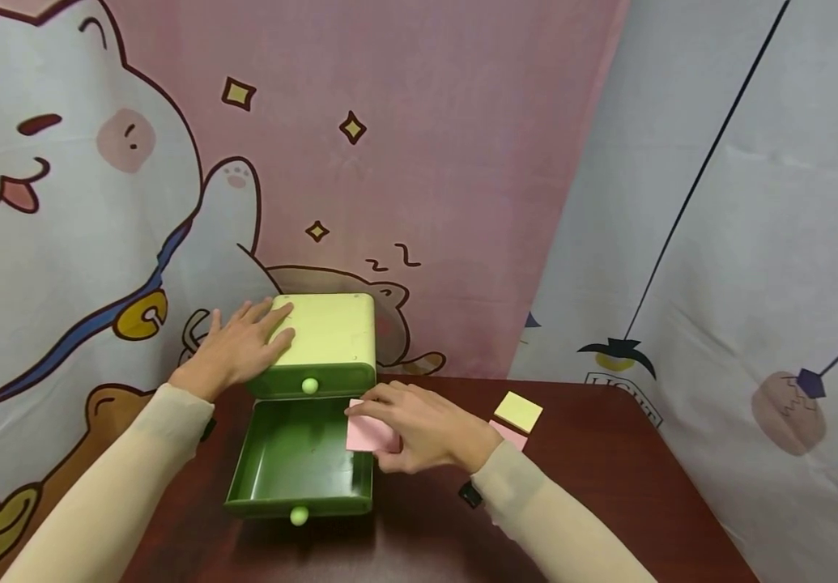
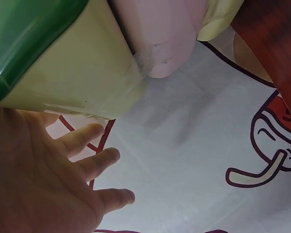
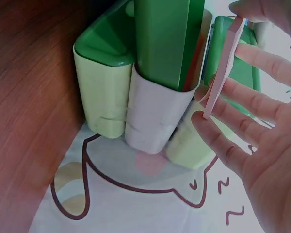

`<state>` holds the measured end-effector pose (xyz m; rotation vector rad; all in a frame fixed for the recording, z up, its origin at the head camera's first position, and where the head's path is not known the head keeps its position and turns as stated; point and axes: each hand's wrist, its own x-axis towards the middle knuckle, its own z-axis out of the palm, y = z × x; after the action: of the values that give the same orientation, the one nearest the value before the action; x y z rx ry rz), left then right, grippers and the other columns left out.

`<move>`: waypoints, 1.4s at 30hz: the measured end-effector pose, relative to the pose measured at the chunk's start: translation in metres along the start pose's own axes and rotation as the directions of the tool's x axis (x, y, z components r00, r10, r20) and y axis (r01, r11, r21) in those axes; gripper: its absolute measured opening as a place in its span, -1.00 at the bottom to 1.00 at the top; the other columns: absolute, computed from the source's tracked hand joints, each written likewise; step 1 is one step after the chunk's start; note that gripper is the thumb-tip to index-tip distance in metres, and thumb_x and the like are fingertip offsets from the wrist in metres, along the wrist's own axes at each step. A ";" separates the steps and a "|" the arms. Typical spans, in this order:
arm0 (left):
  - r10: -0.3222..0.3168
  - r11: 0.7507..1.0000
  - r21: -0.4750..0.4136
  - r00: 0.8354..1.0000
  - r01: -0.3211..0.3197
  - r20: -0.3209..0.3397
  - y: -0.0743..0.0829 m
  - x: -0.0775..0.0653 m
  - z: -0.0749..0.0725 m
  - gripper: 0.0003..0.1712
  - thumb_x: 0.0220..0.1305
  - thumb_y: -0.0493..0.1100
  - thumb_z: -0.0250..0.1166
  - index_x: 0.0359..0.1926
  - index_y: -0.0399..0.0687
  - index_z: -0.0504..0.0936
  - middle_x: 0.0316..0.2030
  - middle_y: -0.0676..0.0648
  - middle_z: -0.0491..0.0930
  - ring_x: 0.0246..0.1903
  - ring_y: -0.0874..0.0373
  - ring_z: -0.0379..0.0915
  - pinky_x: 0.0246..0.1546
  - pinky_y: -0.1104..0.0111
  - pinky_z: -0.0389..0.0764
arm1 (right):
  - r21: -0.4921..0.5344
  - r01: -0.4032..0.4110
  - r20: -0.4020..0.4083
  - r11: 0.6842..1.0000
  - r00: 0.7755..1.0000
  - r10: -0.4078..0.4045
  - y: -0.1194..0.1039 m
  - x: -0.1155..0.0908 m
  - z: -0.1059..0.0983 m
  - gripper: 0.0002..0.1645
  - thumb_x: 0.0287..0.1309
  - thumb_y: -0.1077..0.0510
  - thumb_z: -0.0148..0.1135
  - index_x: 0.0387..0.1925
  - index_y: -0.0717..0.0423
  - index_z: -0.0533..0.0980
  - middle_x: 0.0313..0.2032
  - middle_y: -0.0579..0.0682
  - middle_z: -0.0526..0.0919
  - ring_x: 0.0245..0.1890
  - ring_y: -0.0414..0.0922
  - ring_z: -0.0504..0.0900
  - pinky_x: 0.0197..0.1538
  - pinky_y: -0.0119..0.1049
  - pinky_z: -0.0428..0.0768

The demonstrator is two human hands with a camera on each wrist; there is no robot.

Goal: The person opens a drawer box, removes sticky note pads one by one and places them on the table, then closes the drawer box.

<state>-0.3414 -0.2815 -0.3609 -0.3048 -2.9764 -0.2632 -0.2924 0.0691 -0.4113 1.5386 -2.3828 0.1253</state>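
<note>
A small drawer cabinet [image 1: 324, 328] with a pale yellow top and green drawer fronts stands on the table. Its open drawer [image 1: 302, 453] sticks out toward me, and nothing shows inside it. My left hand [image 1: 247, 340] rests on the left part of the cabinet's top, fingers spread and straight. My right hand [image 1: 426, 425] pinches a pink sticky note pad [image 1: 371, 429] between thumb and fingertips, over the drawer's right edge. The right wrist view shows the pad [image 3: 225, 68] edge-on, with the open drawer [image 3: 162, 43] in the pink middle tier.
Right of my right hand, a yellow sticky note pad [image 1: 519, 412] lies on the dark red table [image 1: 593, 478]. Another pink pad [image 1: 509, 435] is beside it, partly covered by my wrist. A printed cloth [image 1: 462, 162] hangs behind the table.
</note>
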 end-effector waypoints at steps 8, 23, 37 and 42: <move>0.004 1.000 -0.002 1.000 -0.004 0.013 -0.001 0.001 0.000 -0.12 0.60 0.52 -0.34 0.75 0.31 0.00 0.73 -0.24 -0.10 0.67 -0.47 -0.23 0.47 -0.60 -0.39 | 0.036 -0.048 -0.011 0.998 0.999 0.048 0.010 -0.016 0.000 -0.16 0.11 -0.19 0.41 0.47 -0.25 0.49 0.37 -0.19 0.57 0.35 -0.16 0.57 0.35 -0.15 0.62; -0.002 1.000 -0.014 1.000 0.002 0.016 -0.002 -0.001 0.002 -0.13 0.61 0.51 -0.31 0.75 0.31 0.01 0.73 -0.25 -0.10 0.67 -0.48 -0.24 0.47 -0.59 -0.42 | 0.061 -0.167 -0.012 0.984 0.986 0.168 0.033 -0.054 0.007 -0.16 0.09 -0.18 0.43 0.46 -0.28 0.49 0.37 -0.19 0.58 0.36 -0.13 0.57 0.36 -0.08 0.62; 0.005 1.000 -0.021 1.000 -0.005 -0.002 -0.004 0.001 -0.001 -0.14 0.62 0.50 -0.29 0.74 0.30 0.05 0.73 -0.25 -0.07 0.66 -0.49 -0.21 0.46 -0.61 -0.39 | 0.058 -0.240 -0.019 0.969 0.970 0.241 0.050 -0.085 0.016 -0.16 0.06 -0.16 0.45 0.43 -0.28 0.52 0.33 -0.19 0.61 0.31 -0.12 0.61 0.28 -0.10 0.67; 0.010 1.000 -0.013 1.000 -0.010 0.001 -0.002 0.002 -0.001 -0.13 0.61 0.51 -0.30 0.74 0.31 0.04 0.73 -0.25 -0.08 0.67 -0.48 -0.22 0.46 -0.61 -0.40 | 0.049 -0.259 -0.019 0.965 0.965 0.261 0.057 -0.096 0.016 -0.18 0.08 -0.15 0.43 0.42 -0.25 0.53 0.33 -0.18 0.62 0.30 -0.12 0.61 0.27 -0.09 0.68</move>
<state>-0.3436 -0.2830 -0.3601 -0.3217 -2.9745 -0.2818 -0.3100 0.1737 -0.4499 1.2268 -2.5679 0.2563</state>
